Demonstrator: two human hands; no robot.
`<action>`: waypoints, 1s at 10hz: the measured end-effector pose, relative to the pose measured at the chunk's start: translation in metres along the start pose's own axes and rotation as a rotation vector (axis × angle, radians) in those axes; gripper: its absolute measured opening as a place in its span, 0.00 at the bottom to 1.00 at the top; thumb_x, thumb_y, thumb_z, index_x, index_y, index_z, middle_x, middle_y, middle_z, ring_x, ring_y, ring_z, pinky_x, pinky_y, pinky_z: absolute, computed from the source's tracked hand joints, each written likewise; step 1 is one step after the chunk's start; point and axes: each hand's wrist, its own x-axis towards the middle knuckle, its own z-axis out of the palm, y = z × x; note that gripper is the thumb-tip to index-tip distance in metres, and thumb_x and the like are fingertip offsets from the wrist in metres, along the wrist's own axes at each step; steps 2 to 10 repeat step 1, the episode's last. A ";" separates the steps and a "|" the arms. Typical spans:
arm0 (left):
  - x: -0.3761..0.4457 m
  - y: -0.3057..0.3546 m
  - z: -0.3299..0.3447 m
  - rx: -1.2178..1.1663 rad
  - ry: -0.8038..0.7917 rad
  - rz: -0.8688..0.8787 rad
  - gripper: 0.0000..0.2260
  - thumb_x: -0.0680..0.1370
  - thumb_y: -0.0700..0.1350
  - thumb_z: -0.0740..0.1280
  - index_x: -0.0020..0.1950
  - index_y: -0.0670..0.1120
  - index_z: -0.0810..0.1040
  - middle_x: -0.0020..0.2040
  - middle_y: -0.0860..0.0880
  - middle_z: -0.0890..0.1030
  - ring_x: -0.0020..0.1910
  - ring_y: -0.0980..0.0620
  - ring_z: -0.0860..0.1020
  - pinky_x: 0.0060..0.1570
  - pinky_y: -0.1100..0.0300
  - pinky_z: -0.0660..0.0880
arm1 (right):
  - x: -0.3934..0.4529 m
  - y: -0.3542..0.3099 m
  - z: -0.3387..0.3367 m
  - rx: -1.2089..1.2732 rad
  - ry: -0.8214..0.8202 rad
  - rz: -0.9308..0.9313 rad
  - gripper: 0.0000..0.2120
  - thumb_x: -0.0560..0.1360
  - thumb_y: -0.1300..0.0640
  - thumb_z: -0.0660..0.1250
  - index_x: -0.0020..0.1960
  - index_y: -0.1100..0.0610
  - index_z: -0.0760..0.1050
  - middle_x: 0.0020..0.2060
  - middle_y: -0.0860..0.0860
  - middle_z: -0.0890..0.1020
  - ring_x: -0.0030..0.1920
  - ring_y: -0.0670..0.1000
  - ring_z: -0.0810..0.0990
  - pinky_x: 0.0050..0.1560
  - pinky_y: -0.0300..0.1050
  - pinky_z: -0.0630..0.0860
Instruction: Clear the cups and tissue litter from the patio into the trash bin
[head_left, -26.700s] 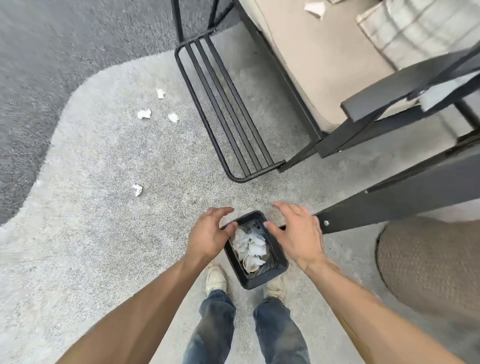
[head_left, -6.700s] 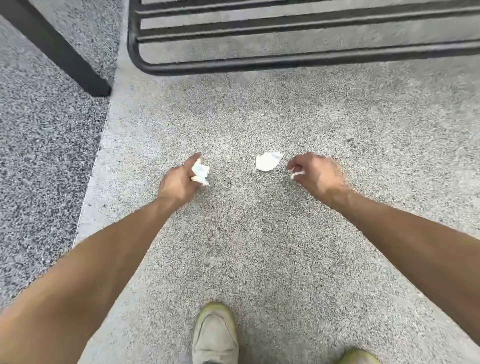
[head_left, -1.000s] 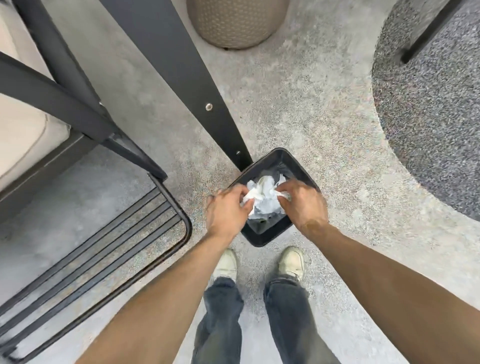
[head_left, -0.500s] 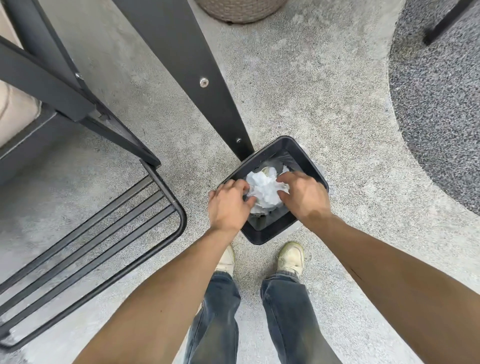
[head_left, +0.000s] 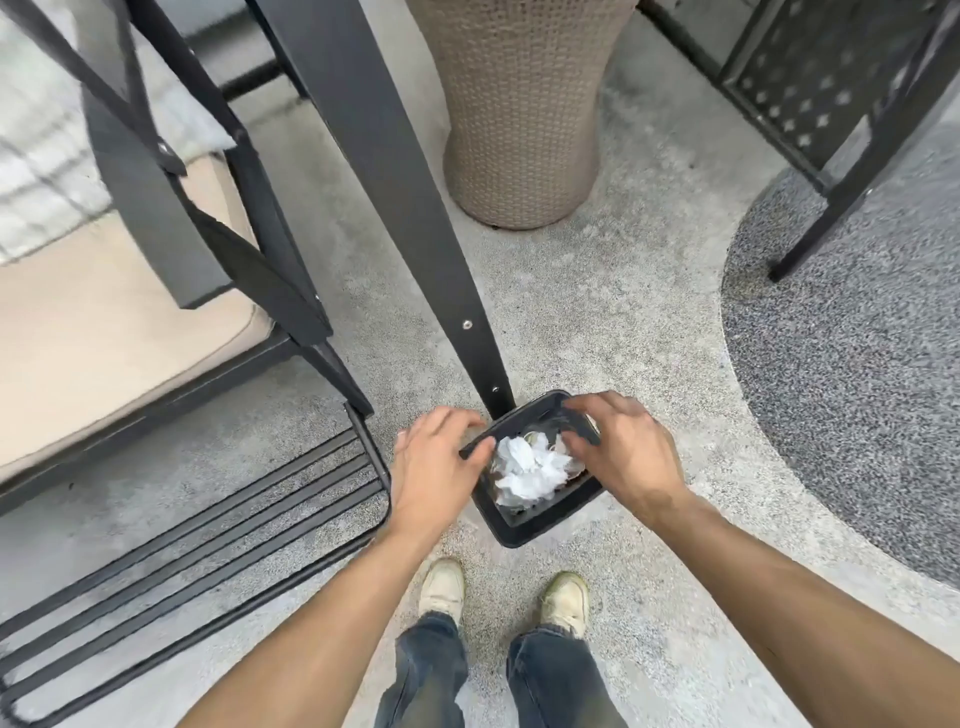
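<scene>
A small black trash bin stands on the concrete just in front of my shoes. Crumpled white tissues fill it nearly to the rim. My left hand hovers over the bin's left edge with fingers spread and relaxed, its fingertips near the rim. My right hand hangs over the bin's right and far edge, fingers loosely spread, holding nothing. No cups show on the ground in this view.
A slanted black metal beam comes down right behind the bin. A woven tan planter stands beyond it. A cushioned black swing seat and its barred footrest lie to the left, a dark speckled mat to the right.
Both hands let go of the tissues into the bin and lifted, fingers opening. My head rose and tilted up, showing more of the planter and seat.
</scene>
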 end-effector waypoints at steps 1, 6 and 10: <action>-0.022 0.024 -0.066 0.003 0.192 0.053 0.12 0.76 0.55 0.70 0.58 0.54 0.79 0.56 0.56 0.79 0.56 0.55 0.76 0.60 0.50 0.70 | -0.012 -0.038 -0.064 -0.040 0.090 -0.117 0.20 0.73 0.43 0.68 0.64 0.43 0.71 0.56 0.44 0.78 0.55 0.48 0.77 0.53 0.50 0.75; -0.022 0.024 -0.066 0.003 0.192 0.053 0.12 0.76 0.55 0.70 0.58 0.54 0.79 0.56 0.56 0.79 0.56 0.55 0.76 0.60 0.50 0.70 | -0.012 -0.038 -0.064 -0.040 0.090 -0.117 0.20 0.73 0.43 0.68 0.64 0.43 0.71 0.56 0.44 0.78 0.55 0.48 0.77 0.53 0.50 0.75; -0.022 0.024 -0.066 0.003 0.192 0.053 0.12 0.76 0.55 0.70 0.58 0.54 0.79 0.56 0.56 0.79 0.56 0.55 0.76 0.60 0.50 0.70 | -0.012 -0.038 -0.064 -0.040 0.090 -0.117 0.20 0.73 0.43 0.68 0.64 0.43 0.71 0.56 0.44 0.78 0.55 0.48 0.77 0.53 0.50 0.75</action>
